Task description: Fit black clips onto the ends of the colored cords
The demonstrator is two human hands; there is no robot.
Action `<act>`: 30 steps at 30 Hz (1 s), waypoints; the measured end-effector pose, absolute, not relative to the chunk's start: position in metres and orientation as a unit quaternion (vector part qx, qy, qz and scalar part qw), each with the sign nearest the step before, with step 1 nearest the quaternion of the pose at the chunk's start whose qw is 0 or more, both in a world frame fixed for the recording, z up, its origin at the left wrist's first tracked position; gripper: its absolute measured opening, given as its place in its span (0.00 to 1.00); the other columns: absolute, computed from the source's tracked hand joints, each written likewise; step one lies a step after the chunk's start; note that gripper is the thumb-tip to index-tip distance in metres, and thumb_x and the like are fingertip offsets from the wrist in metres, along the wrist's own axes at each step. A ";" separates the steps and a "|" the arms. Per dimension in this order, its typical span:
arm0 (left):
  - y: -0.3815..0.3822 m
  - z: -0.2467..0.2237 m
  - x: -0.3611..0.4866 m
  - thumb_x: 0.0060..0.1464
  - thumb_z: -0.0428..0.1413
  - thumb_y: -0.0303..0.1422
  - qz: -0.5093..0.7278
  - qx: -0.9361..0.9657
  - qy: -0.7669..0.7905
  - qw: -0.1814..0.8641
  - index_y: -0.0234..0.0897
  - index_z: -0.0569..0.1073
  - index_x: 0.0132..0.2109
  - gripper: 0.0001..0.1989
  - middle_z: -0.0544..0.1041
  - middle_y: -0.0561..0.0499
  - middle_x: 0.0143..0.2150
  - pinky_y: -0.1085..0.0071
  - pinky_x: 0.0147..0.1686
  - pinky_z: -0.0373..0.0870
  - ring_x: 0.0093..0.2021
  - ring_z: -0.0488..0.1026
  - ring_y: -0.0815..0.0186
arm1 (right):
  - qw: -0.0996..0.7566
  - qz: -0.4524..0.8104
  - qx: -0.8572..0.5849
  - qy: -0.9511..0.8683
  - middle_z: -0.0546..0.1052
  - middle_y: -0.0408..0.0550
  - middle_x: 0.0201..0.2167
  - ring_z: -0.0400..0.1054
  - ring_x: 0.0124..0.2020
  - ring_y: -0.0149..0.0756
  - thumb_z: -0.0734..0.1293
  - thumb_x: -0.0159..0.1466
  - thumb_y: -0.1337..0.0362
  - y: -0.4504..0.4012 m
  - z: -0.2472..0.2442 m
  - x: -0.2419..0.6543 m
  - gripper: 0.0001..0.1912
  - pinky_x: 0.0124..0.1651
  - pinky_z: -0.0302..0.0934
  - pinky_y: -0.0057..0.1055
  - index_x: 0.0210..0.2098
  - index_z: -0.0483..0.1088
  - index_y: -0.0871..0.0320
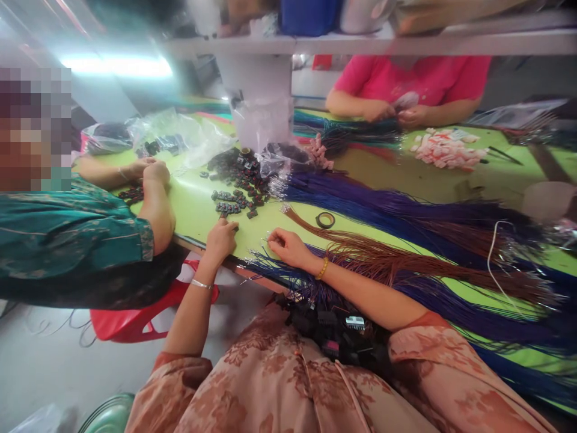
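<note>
My left hand (222, 240) is over the green table, its fingertips at the near end of a row of small black plastic connectors (229, 207). The fingers are closed, and a dark piece like one of these connectors shows at the thumb. To its right, my right hand (288, 246) is closed in a pinch, palm partly up. Small silver tips of thin wire stick out by its fingertips; the rest of that wire is hard to make out. Under the right wrist lies a bundle of blue wires (270, 267) with metal ends. More black connectors (247, 174) are heaped beyond the left hand.
Brown wires (360, 252) and purple-blue wires (351, 192) stretch rightward. A black tape roll (325, 220) lies between them. Black connectors (324, 322) fill my lap. A co-worker in a green sleeve (90, 228) sits left; another in a pink shirt (415, 84) sits opposite, near pale pink connectors (446, 150).
</note>
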State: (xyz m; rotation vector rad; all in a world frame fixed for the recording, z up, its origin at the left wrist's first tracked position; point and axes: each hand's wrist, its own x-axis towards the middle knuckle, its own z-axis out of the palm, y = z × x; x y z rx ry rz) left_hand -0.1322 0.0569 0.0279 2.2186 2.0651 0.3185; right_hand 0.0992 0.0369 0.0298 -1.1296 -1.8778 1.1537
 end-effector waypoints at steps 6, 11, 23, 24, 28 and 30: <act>0.055 0.040 -0.138 0.53 0.50 0.29 0.083 0.755 0.644 0.094 0.38 0.75 0.42 0.11 0.73 0.45 0.35 0.65 0.38 0.63 0.36 0.70 0.58 | 0.389 0.499 -0.420 -0.650 0.69 0.40 0.25 0.60 0.25 0.27 0.63 0.58 0.62 0.041 0.029 0.097 0.07 0.30 0.56 0.25 0.31 0.66 0.60; 0.047 0.045 -0.138 0.52 0.53 0.32 0.095 0.753 0.646 0.078 0.37 0.72 0.39 0.07 0.71 0.44 0.40 0.65 0.40 0.63 0.39 0.69 0.58 | 0.407 0.481 -0.426 -0.650 0.70 0.41 0.25 0.60 0.26 0.27 0.64 0.57 0.61 0.042 0.032 0.099 0.08 0.31 0.55 0.26 0.30 0.68 0.60; 0.019 0.033 -0.076 0.45 0.64 0.34 0.535 0.357 0.498 0.582 0.34 0.75 0.45 0.18 0.75 0.49 0.37 0.74 0.35 0.70 0.35 0.72 0.70 | 0.411 0.427 -0.422 -0.686 0.69 0.40 0.22 0.57 0.23 0.26 0.63 0.56 0.64 0.034 0.032 0.103 0.05 0.28 0.52 0.25 0.26 0.67 0.60; 0.017 0.033 -0.070 0.45 0.64 0.32 0.539 0.320 0.471 0.620 0.34 0.76 0.45 0.18 0.76 0.48 0.38 0.75 0.36 0.71 0.35 0.73 0.70 | 0.410 0.414 -0.420 -0.696 0.68 0.39 0.21 0.57 0.23 0.26 0.63 0.56 0.64 0.033 0.033 0.103 0.05 0.28 0.52 0.25 0.26 0.67 0.59; 0.010 0.033 -0.059 0.47 0.62 0.26 0.550 0.245 0.427 0.675 0.33 0.77 0.44 0.14 0.77 0.48 0.38 0.79 0.35 0.73 0.34 0.74 0.72 | 0.404 0.359 -0.403 -0.739 0.67 0.40 0.22 0.57 0.24 0.27 0.63 0.56 0.66 0.028 0.038 0.106 0.04 0.29 0.52 0.25 0.25 0.65 0.58; 0.009 0.032 -0.059 0.48 0.62 0.25 0.548 0.234 0.419 0.685 0.33 0.77 0.44 0.14 0.78 0.48 0.37 0.80 0.34 0.73 0.33 0.74 0.73 | 0.401 0.343 -0.396 -0.752 0.68 0.41 0.22 0.58 0.25 0.27 0.62 0.56 0.67 0.027 0.041 0.107 0.04 0.30 0.52 0.25 0.25 0.65 0.58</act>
